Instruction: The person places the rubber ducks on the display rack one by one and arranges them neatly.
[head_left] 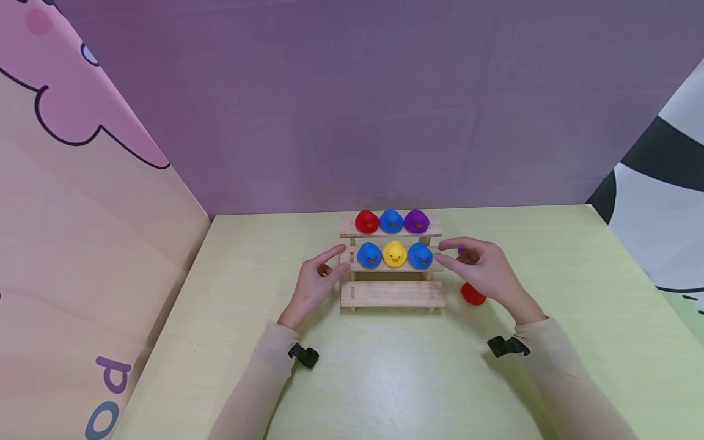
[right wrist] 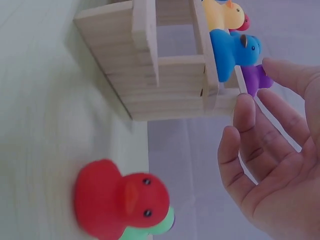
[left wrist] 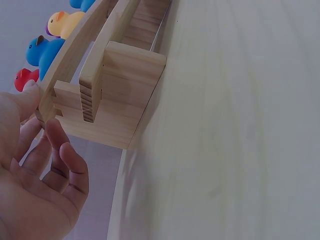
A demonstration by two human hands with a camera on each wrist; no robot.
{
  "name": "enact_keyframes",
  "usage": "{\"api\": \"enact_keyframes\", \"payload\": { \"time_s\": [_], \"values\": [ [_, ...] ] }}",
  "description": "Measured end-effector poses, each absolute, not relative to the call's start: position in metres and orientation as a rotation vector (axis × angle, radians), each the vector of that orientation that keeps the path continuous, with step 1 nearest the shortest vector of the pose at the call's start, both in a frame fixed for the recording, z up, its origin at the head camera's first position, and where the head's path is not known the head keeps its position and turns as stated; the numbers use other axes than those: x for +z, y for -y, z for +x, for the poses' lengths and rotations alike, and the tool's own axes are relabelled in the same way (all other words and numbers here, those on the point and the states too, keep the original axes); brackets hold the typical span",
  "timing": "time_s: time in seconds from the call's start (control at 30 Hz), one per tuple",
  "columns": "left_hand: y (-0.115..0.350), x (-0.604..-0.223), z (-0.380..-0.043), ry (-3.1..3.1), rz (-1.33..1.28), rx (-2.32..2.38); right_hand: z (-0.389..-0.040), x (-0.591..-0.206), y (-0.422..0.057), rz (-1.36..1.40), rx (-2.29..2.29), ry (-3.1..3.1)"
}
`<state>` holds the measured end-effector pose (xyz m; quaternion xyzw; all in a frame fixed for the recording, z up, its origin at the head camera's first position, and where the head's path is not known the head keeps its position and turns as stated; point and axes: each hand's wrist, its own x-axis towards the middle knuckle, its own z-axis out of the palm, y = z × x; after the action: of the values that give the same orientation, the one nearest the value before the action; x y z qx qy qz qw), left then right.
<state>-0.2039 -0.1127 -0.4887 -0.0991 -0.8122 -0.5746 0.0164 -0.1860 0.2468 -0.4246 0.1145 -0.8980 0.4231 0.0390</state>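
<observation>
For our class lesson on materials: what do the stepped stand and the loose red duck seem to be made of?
The stepped stand looks like pale, smooth, apparently unpainted wood: grain runs along its boards and darker bands show at a cut end.

The loose red duck is probably rubber or soft plastic, given its rounded, moulded shape and even, low-sheen surface.

Free room above bottom shelf (head_left: 393, 294)

Stepped wooden rack (head_left: 393, 294), apparently level
</observation>
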Motion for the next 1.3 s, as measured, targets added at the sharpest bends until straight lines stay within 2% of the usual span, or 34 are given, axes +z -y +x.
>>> {"api": "enact_keyframes", "payload": {
  "time_s": [1.3],
  "values": [
    [0.112,-0.488,-0.203,2.522,-0.326,-1.76,-0.162,-0.456,-0.307,0.241,1.181,2.944]
  ]
}}
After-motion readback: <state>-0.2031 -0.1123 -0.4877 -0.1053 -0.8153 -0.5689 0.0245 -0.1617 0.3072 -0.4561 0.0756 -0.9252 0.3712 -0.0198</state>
